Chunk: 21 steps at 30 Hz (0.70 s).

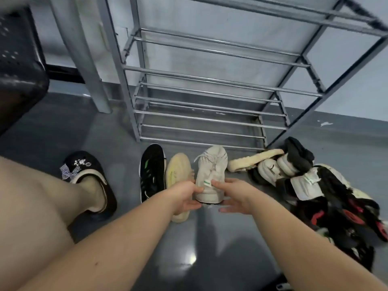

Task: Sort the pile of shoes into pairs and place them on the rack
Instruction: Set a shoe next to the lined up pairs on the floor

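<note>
Head view: a white laced sneaker (211, 175) with a small green mark near its heel is being gripped at the heel end by both hands, toe pointing toward the rack (210, 91). The left hand (189, 195) is being curled round the heel's left side, and the right hand (233, 194) is being pressed against the right side with the thumb laid on the upper; whether the sole is being rested on the grey floor (126, 206) cannot be told. Just left of it, a beige knit sneaker (178, 171) and a black sneaker (152, 171) with green accents are lying side by side on the floor, toes toward the rack. The metal rack is standing against the wall, its bars bare. To the right, a pile of shoes (304, 185) in white, black, cream and red is lying jumbled on the floor. At the left, a black slipper (88, 177) with a checked bow is being worn on the person's foot.
</note>
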Available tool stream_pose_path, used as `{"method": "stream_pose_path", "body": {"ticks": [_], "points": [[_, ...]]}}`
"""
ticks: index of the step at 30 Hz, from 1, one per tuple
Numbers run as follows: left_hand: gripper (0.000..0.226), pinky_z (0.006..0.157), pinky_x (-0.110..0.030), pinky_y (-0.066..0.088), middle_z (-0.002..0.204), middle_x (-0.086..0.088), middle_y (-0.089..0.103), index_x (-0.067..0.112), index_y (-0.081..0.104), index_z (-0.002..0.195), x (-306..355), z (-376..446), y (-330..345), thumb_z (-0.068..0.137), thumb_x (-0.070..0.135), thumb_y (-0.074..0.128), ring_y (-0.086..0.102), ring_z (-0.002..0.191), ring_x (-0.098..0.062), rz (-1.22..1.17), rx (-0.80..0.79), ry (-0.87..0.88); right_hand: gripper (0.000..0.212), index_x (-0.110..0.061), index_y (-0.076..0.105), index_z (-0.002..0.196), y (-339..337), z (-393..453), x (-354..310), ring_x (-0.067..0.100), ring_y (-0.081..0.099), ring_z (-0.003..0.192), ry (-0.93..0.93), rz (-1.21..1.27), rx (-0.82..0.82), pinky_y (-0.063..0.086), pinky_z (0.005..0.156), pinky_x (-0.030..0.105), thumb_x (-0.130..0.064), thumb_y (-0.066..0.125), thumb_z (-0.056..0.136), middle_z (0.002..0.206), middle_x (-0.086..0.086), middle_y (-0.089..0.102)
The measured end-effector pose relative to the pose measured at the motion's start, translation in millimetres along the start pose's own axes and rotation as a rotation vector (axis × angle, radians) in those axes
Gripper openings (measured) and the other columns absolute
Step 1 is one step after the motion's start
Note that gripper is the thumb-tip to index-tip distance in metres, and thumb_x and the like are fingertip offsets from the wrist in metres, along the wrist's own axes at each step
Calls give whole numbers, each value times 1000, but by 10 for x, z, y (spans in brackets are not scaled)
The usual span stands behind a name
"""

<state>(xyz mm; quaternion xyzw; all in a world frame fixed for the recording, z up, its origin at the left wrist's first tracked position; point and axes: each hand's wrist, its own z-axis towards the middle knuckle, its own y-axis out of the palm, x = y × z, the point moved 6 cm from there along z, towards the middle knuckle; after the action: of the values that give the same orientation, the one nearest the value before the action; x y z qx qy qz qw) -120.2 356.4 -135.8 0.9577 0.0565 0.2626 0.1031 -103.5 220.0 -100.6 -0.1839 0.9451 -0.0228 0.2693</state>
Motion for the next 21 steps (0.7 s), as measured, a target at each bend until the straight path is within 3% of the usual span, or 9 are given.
{"method": "stream_pose_path", "body": {"ticks": [4,7,11,14,18,21], "points": [[38,102,-37,45,120,-10,59,10,52,130,-278,213,92,94,-1,44,55,108,-22,6,-1,-66,40,-18,51,128,66,194,470,19,62,76,57,269,56,52,66,31,-25,63,90,93,1,64],[36,92,-35,47,122,-12,58,6,52,126,-325,290,101,94,-7,41,55,117,-28,-26,24,-105,47,-21,46,133,57,337,498,16,60,73,42,296,87,50,60,26,-21,64,90,99,3,63],[35,78,-34,49,92,-4,61,13,53,120,-317,458,98,92,-7,46,60,91,-25,-23,59,-88,50,-19,41,138,-21,519,444,11,57,69,7,301,84,47,53,22,-12,61,92,107,7,59],[30,66,-29,45,89,-3,60,26,51,112,-316,595,82,93,2,50,55,73,-19,59,111,-72,52,-18,38,141,-56,642,432,10,57,69,4,303,60,48,49,20,-11,58,93,109,6,58],[34,67,-26,45,96,0,62,29,52,119,-377,691,76,94,6,49,55,81,-19,178,118,-62,54,-20,37,142,-21,760,523,11,56,71,28,272,31,44,59,23,-13,58,94,114,6,60],[39,63,-24,43,86,2,59,35,48,118,-427,664,97,91,6,49,49,70,-13,347,116,-80,51,-12,40,141,-8,805,566,11,53,69,7,146,52,44,55,20,-10,57,93,113,9,59]]}}
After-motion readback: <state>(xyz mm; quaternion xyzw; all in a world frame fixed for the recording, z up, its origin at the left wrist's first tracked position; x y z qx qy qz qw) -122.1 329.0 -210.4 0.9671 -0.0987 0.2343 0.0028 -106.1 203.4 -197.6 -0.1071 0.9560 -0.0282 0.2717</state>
